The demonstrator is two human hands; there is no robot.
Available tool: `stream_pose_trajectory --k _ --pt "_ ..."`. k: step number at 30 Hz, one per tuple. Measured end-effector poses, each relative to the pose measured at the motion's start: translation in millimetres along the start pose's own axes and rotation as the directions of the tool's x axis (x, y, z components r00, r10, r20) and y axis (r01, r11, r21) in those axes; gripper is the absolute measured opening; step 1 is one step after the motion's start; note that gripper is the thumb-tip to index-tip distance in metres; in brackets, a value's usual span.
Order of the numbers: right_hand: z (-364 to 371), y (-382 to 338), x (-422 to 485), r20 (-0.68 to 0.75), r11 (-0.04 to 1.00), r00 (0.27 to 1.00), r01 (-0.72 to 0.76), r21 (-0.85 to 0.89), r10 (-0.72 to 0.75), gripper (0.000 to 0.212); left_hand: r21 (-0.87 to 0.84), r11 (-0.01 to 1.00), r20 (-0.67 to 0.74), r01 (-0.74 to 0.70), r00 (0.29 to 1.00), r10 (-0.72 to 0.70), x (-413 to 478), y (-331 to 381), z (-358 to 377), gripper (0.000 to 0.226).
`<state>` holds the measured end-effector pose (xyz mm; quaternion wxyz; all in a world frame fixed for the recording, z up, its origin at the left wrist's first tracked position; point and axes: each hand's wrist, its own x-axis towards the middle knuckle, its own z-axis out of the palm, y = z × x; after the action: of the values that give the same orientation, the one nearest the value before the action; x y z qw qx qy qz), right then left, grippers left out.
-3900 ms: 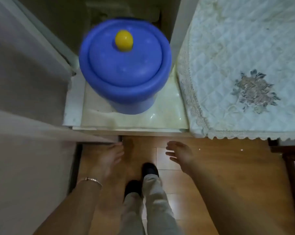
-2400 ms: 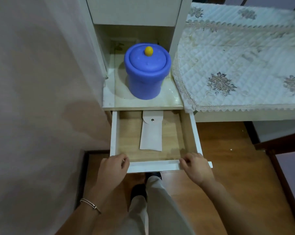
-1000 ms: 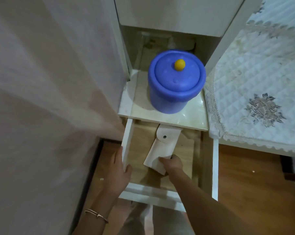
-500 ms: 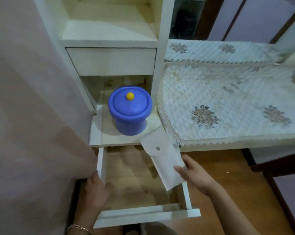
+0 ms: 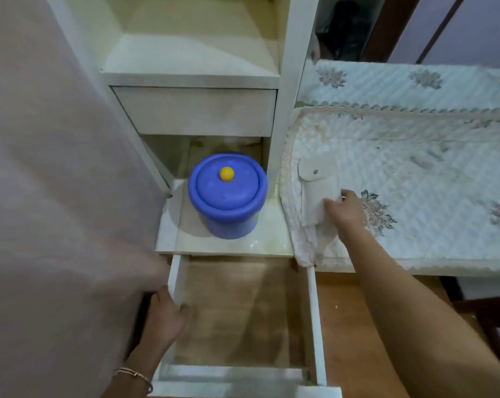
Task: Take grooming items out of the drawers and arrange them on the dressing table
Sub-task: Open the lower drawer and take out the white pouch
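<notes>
A flat white pouch (image 5: 316,185) with a snap flap lies on the left end of the dressing table (image 5: 415,168), which is covered by a quilted cloth with flower motifs. My right hand (image 5: 343,206) grips the pouch's lower right part. The bottom drawer (image 5: 312,311) stands pulled out below, its wooden floor bare. My left hand (image 5: 165,314) holds the drawer's left side wall, thumb inside.
A blue lidded pot (image 5: 227,193) with a yellow knob stands on the shelf above the open drawer. A closed white drawer (image 5: 197,110) sits higher up. A pale wall (image 5: 56,196) fills the left. Wooden floor (image 5: 346,326) lies right of the drawer.
My right hand picked the pouch out of the drawer, carried it up and right, and now has it down on the table cloth. My left hand stayed on the drawer's left side.
</notes>
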<state>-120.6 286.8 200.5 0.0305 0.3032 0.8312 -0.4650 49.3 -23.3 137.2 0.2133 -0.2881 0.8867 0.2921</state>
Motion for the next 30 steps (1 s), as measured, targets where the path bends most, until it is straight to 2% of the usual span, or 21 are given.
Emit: stream_pose_trajectory --k 3,5,7,11,16,19,22,25,28,30 --pt "11.6 10.6 9.6 -0.005 0.953 0.995 0.097 -0.287 -0.103 0.077 -0.023 1.000 -0.014 0.012 1.000 -0.013 -2.6 3.2 1.7 0.062" --pt "21.3 20.0 8.6 0.071 0.885 0.977 0.213 -0.414 -0.201 0.079 -0.035 0.999 -0.024 0.016 1.000 -0.016 -3.2 1.6 4.2 0.065" --pt "27.8 25.6 7.7 0.113 0.826 0.967 0.254 -0.504 -0.228 0.076 -0.054 0.998 -0.040 0.012 0.999 -0.014 -5.8 2.7 4.9 0.066" --pt "29.3 26.7 16.9 0.101 0.807 0.971 0.238 -0.541 -0.218 0.071 -0.062 0.998 -0.063 -0.016 0.998 0.012 -11.0 5.5 2.9 0.064" --pt "23.9 21.8 3.6 0.102 0.793 0.967 0.251 -0.556 -0.235 0.062 -0.049 0.997 -0.010 -0.068 0.998 0.067 -9.9 -8.2 4.7 0.068" --pt "26.9 39.1 -36.7 0.049 0.798 0.918 0.367 -0.478 -0.393 0.053 -0.055 0.992 0.016 -0.113 0.993 0.114 -13.5 -16.1 4.6 0.069" --pt "28.5 82.6 -104.7 0.099 0.709 0.815 0.550 -0.442 -0.570 0.040 -0.089 0.967 -0.009 -0.238 0.971 0.238 -27.2 -28.7 4.4 0.063" --pt "30.7 133.3 -181.5 0.269 0.722 0.837 0.547 -0.423 -0.477 0.023 0.051 0.904 -0.044 -0.424 0.904 0.426 -43.6 -55.3 12.6 0.049" --pt "31.8 180.5 -235.2 0.343 0.713 0.857 0.511 -0.480 -0.384 0.014 0.046 0.847 0.069 -0.530 0.848 0.526 -59.2 -80.8 29.7 0.052" --pt "27.0 198.1 -256.0 0.342 0.738 0.881 0.463 -0.491 -0.326 0.022 0.061 0.813 0.143 -0.579 0.811 0.567 -70.5 -92.2 36.9 0.060"
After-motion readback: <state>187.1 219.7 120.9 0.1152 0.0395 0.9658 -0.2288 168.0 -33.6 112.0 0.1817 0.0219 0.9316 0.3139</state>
